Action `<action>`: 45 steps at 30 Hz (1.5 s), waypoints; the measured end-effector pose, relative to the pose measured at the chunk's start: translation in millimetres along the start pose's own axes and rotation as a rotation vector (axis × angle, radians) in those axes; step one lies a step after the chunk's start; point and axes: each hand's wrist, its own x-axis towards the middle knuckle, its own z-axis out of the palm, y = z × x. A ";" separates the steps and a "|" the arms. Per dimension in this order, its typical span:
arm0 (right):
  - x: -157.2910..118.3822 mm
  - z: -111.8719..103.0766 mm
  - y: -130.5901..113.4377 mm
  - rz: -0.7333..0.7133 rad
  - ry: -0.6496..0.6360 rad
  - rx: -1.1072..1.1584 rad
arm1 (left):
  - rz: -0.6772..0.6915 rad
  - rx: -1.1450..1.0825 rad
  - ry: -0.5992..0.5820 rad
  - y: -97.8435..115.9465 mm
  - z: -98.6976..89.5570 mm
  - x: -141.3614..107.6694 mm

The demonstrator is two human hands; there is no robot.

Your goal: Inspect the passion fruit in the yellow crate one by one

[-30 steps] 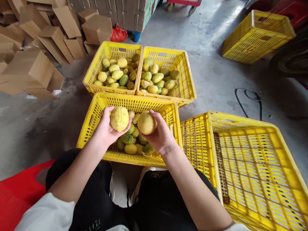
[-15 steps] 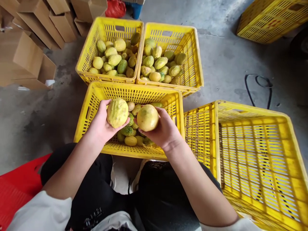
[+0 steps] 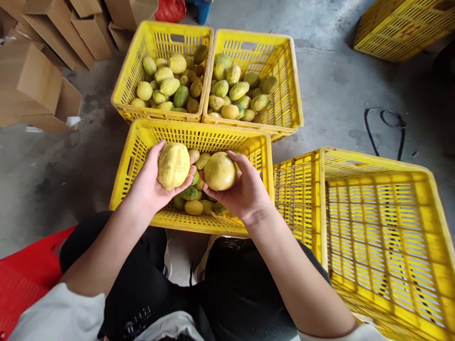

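Observation:
My left hand is wrapped round a ridged, oval yellow fruit with greenish streaks. In my right hand rests a rounder, smoother yellow fruit, gripped between thumb and fingers. The exact kind of fruit is unclear. Both hands hover side by side over the near yellow crate, their fingertips close together. Inside that crate lie several smaller green and yellow fruits, partly hidden by my hands.
Behind stand two yellow crates, left and right, with more fruit. A tipped yellow crate lies at right, a further crate beyond. Cardboard boxes crowd the left; a black cable lies on the floor.
Both fruits have turned in my hands and show different sides. My right thumb has shifted up onto the top of its fruit. The crates stay where they were.

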 end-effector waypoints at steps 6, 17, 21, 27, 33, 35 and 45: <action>20.6 -18.6 4.1 0.093 0.016 0.083 | 0.000 0.000 0.053 -0.2 2.3 1.9; 35.9 -1.9 11.9 0.352 0.077 0.078 | -0.038 -0.135 0.134 -3.3 13.1 13.6; 33.6 4.9 -34.0 -0.123 -0.099 0.224 | 0.129 -0.177 -0.076 23.9 23.5 12.2; 7.5 -15.1 -57.3 -0.364 -0.189 0.204 | 0.576 -0.191 -0.235 49.1 4.0 -10.5; 18.0 -24.9 -36.9 -0.250 -0.222 0.263 | 0.643 -0.290 -0.241 56.4 -6.1 -35.5; 24.1 -27.2 -33.5 -0.233 -0.223 0.245 | 0.699 -0.281 -0.234 51.6 -2.0 -44.7; 53.1 -29.7 -7.6 -0.051 -0.108 -0.014 | 0.589 0.174 -0.111 29.0 -6.5 -28.1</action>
